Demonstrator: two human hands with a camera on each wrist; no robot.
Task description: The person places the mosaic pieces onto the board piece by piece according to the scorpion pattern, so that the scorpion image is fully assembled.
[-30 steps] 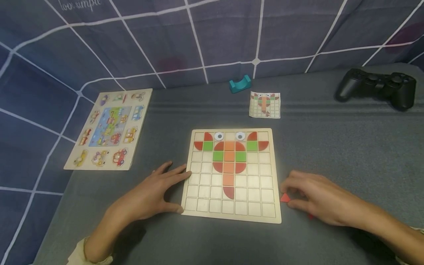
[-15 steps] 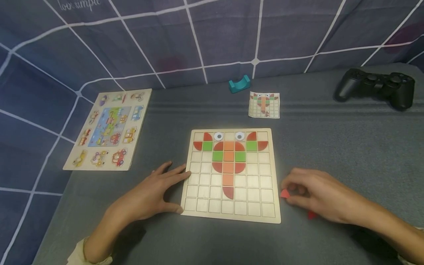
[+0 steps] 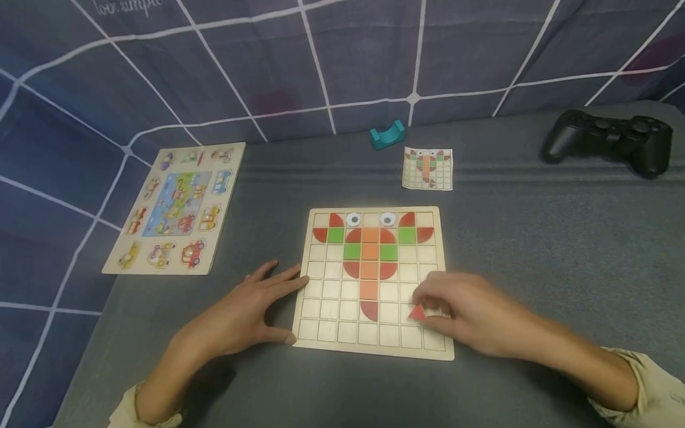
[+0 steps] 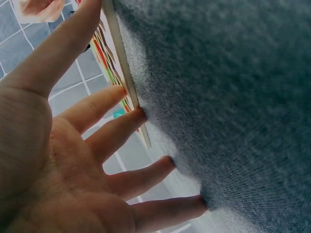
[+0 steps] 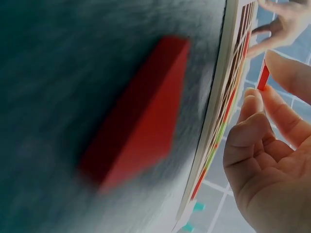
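A wooden grid board (image 3: 325, 330) lies flat, with red quarter-circle pieces (image 3: 369, 310), orange squares (image 3: 368, 290), green squares (image 3: 408, 236) and two eye pieces (image 3: 354, 219) in its cells. My left hand (image 3: 235, 315), fingers spread, touches the board's left edge with thumb and fingertips. Above the board's lower right cells, my right hand (image 3: 471, 309) pinches a small red triangle piece (image 3: 417, 312) between thumb and fingers. The right wrist view shows this piece held clear of the board. Another red piece (image 5: 146, 121) lies on the table there; my right arm hides it in the head view.
A small pattern card (image 3: 427, 169) lies behind the board, near a teal curved holder (image 3: 387, 135). At the left is a wooden vehicle puzzle (image 3: 176, 208). A black game controller (image 3: 607, 142) sits at the back right. Gridded cloth (image 3: 364, 59) hangs along the back.
My right hand has picked up the red triangle from beside the board and carried it left, over the lower right cells. The left hand stays put.
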